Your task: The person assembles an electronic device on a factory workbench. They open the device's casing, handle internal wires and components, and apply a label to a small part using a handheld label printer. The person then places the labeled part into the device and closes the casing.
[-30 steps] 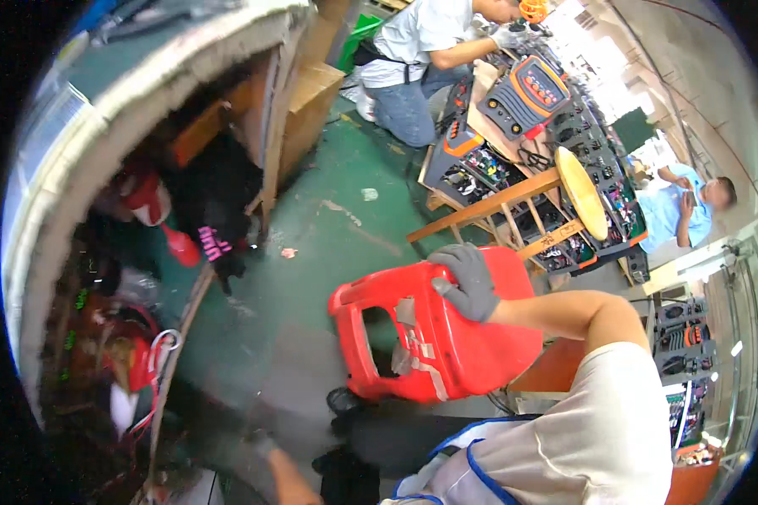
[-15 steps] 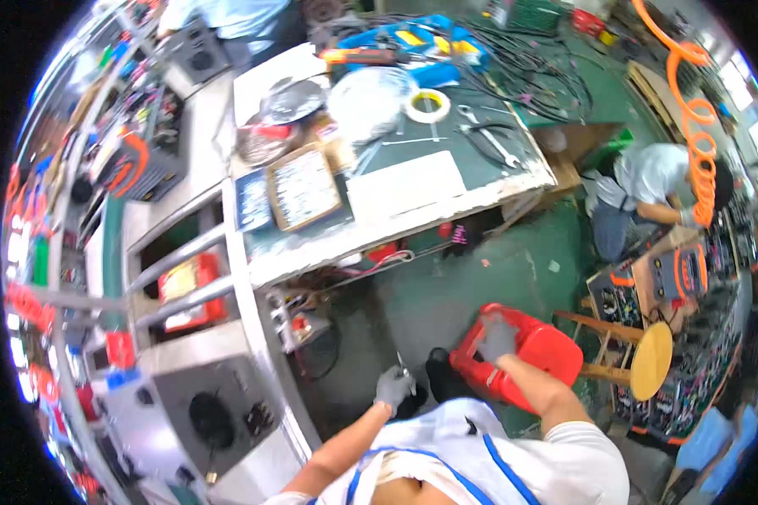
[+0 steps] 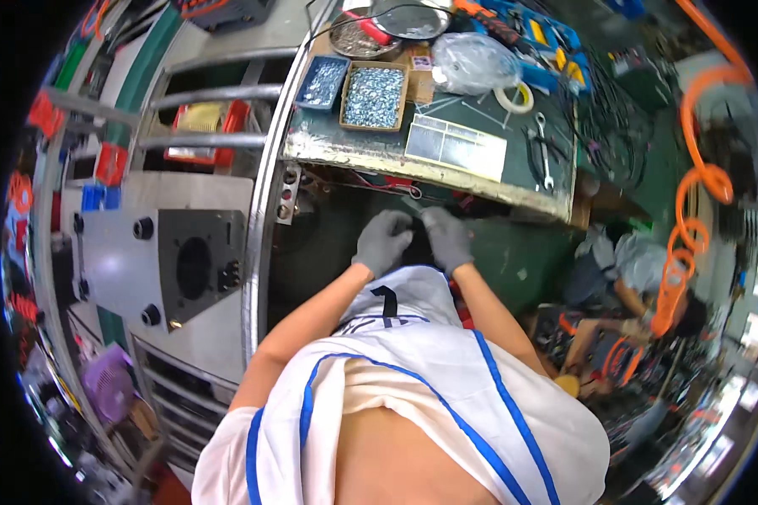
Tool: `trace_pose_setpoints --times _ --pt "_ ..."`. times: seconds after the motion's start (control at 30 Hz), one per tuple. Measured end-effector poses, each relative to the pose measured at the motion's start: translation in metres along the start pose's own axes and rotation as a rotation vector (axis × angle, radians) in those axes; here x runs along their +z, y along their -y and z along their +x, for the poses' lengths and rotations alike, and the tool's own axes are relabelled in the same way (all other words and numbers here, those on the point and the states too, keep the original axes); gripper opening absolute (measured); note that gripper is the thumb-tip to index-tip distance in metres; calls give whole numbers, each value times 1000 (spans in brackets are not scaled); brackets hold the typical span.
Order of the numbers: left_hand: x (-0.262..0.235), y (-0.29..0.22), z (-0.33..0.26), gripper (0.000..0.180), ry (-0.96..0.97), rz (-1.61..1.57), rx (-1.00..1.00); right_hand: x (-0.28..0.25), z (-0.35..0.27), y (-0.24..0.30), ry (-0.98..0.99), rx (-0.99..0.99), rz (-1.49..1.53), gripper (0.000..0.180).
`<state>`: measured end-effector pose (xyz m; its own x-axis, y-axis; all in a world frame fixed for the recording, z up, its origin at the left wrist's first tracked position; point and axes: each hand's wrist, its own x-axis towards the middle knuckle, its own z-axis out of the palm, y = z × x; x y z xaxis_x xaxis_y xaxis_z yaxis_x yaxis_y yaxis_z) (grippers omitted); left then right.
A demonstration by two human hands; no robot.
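Note:
Both my hands wear grey gloves and are raised close together in front of the workbench's near edge. My left hand (image 3: 385,241) is closed, its fingers curled inward; what is in them, if anything, is hidden. My right hand (image 3: 448,238) is closed too, with its fingertips drawn together toward the left one. A small thin pale piece (image 3: 411,203) shows at the fingertips, nearest the right hand; its kind is too small to tell. The workbench (image 3: 362,157) has a worn pale edge. On it lie a cardboard box of small metal parts (image 3: 374,97) and a blue tray of similar parts (image 3: 322,82).
A metal roller frame (image 3: 265,202) runs along my left, bearing a grey speaker-like cabinet (image 3: 164,265). Wrench (image 3: 546,156), tape roll (image 3: 514,99) and divided clear case (image 3: 455,147) lie on the bench. An orange coiled hose (image 3: 691,181) hangs at right, before a crouching person (image 3: 640,261).
My right hand has left the red plastic stool and come up beside my left. Both hands are now nearer the bench. The view has shifted, and my body sits closer to the bench.

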<state>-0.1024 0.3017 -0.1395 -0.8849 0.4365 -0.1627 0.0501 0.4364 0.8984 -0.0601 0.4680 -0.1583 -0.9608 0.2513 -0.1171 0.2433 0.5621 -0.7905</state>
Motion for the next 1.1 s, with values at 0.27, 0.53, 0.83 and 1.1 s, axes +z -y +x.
trace_pose_setpoints --times 0.27,0.53,0.83,1.1 --pt "62 6 153 31 -290 318 152 -88 151 -46 292 -124 -631 28" --pt "67 0 174 39 -173 505 -124 -86 187 -36 541 -109 -951 30" --pt "66 -7 203 39 -65 672 -331 -76 198 -55 559 -168 -673 41" --pt "15 -40 170 18 -376 178 -342 -72 193 -143 477 -305 -124 28"
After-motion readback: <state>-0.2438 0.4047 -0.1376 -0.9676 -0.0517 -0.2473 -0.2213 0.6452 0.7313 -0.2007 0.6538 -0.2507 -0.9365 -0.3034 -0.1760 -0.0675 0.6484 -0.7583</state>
